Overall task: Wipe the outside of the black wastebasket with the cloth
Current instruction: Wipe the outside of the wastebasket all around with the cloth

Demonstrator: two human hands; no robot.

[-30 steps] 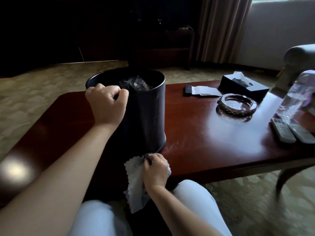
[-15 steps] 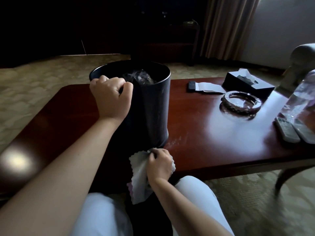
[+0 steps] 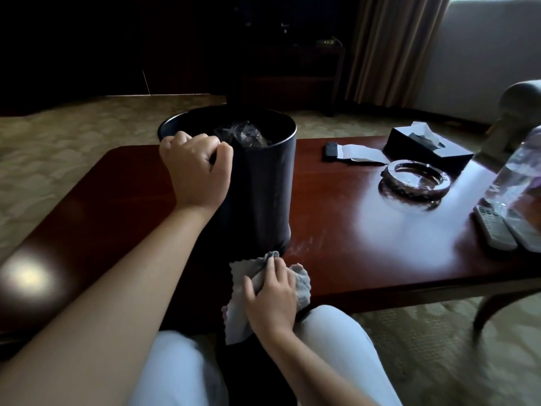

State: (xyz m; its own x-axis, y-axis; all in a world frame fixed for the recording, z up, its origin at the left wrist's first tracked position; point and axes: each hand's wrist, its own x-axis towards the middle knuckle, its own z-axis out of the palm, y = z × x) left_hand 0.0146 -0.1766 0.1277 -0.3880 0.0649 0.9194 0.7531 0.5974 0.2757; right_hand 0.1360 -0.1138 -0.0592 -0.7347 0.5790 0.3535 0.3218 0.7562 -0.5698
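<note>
with the left hand (image 3: 196,171) gripping the wastebasket (image 3: 260,183) rim, the right hand (image 3: 272,297), clutching the cloth (image 3: 237,312) seemingly near the base, should wipe upward firmly.

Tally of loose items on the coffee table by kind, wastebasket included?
Wastebasket: 1
Cloth: 1
Tissue box: 1
Glass ashtray: 1
Remote controls: 2
Plastic bottle: 1
Small black object: 1
White paper: 1
Total: 9

Wastebasket (image 3: 260,194) on table (image 3: 366,235), ashtray (image 3: 414,178) to its right.
</note>
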